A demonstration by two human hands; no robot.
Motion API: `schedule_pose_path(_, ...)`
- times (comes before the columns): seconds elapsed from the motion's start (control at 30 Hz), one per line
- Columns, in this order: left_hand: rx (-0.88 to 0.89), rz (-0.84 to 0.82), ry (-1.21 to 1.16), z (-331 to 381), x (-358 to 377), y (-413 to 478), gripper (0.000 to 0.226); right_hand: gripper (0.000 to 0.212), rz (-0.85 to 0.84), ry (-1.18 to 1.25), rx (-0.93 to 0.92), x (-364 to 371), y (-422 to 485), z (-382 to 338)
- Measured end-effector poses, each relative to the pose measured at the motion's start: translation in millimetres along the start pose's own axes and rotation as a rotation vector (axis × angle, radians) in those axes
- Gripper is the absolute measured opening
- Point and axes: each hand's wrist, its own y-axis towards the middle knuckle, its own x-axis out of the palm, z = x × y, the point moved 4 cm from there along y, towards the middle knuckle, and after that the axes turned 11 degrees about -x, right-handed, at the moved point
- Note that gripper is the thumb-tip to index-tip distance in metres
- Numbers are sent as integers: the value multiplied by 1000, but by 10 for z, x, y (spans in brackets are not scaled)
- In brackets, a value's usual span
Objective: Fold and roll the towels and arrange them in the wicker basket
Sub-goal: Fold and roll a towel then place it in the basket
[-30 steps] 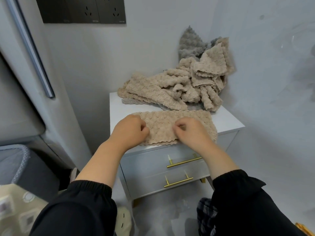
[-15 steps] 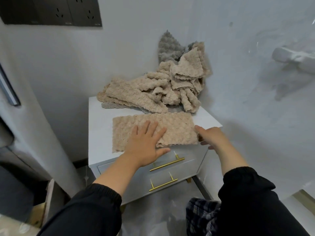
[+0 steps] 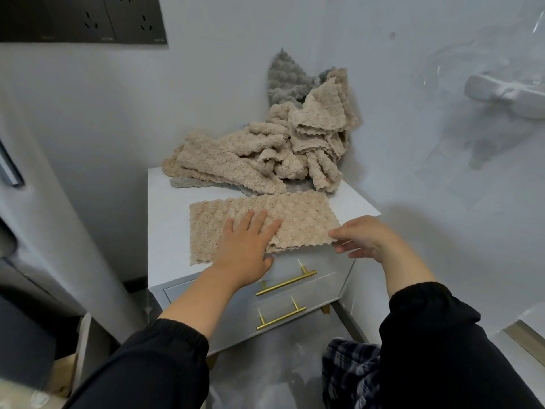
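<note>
We see our left hand (image 3: 246, 249) lying flat, palm down and fingers spread, on the near middle of a folded beige towel (image 3: 295, 221); it presses on the cloth and grips nothing. Our right hand (image 3: 364, 237) is at the towel's right end, fingers loosely curled, the fingertips (image 3: 334, 233) touching the near right corner; we cannot tell whether they pinch it or only rest against it. Both arms wear black sleeves.

The towel lies as a long strip across the front of a white nightstand (image 3: 165, 228), its near edge close to the top's front rim and lifted a little between the hands. Under that rim are two drawers with gold handles (image 3: 286, 283).

Behind the strip, against the wall corner, a loose pile of towels (image 3: 274, 152) is heaped, mostly beige, with a grey one (image 3: 284, 81) sticking up at the back. Dark wall sockets (image 3: 88, 19) sit at the upper left.
</note>
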Motion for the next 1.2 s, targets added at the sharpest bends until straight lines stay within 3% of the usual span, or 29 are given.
schedule_pose_path(0.17,-16,20,12,5,-4,-8,76,13,179,152,-64,-81,20,-68)
schedule_pose_path(0.53,-17,42,44,39,-19,-27,67,19,232,322,70,15,80,77)
schedule_pose_path(0.73,-19,64,29,82,-49,-74,57,13,166,901,227,188,-4,54)
schedule_pose_path(0.9,-27,54,56,126,-92,-82,57,23,173,918,284,283,-42,54)
schedule_pose_path(1.0,34,98,65,226,-179,-108,57,16,315,984,197,236,-1,4)
schedule_pose_path(1.1,127,143,-83,371,-326,-134,67,9,412,1132,27,157,-5,-134)
schedule_pose_path(1.2,9,116,-551,350,-504,-143,60,16,246,1193,-102,152,-88,-300)
